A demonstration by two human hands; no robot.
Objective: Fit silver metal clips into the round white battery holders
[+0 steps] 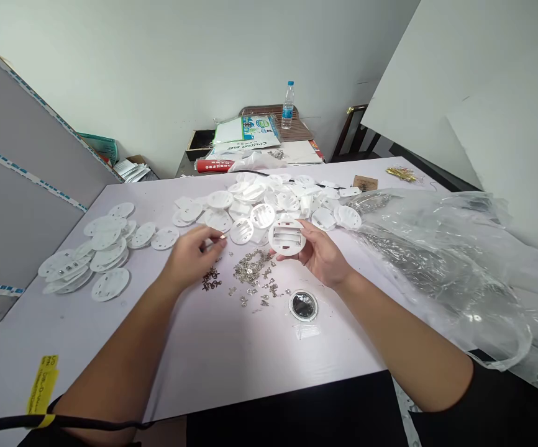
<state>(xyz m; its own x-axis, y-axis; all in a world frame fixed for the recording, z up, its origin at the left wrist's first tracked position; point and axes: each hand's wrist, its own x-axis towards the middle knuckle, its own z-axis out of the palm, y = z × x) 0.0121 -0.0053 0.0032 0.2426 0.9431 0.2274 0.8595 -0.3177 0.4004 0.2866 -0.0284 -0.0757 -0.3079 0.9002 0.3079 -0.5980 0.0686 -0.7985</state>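
Observation:
My right hand [322,254] grips a round white plastic battery holder [287,237] by its right edge. Its slotted side, with metal bits in it, faces me. To the left, my left hand [199,254] is closed in a pinch; a tiny pale glint shows at the fingertips, too small to name. Between and below the hands lies a heap of small metal contact pieces [250,268]. A darker cluster of metal pieces [212,279] sits just under my left hand. Behind both hands spreads a large pile of similar white battery holders [250,202].
More white holders [105,239] are stacked on the left. A clear plastic bag of metal parts [437,261] covers the right side. A round dark-centred disc [304,305] is near the front. A water bottle [288,105] stands behind the table [250,360]; a black cable [87,422] crosses lower left.

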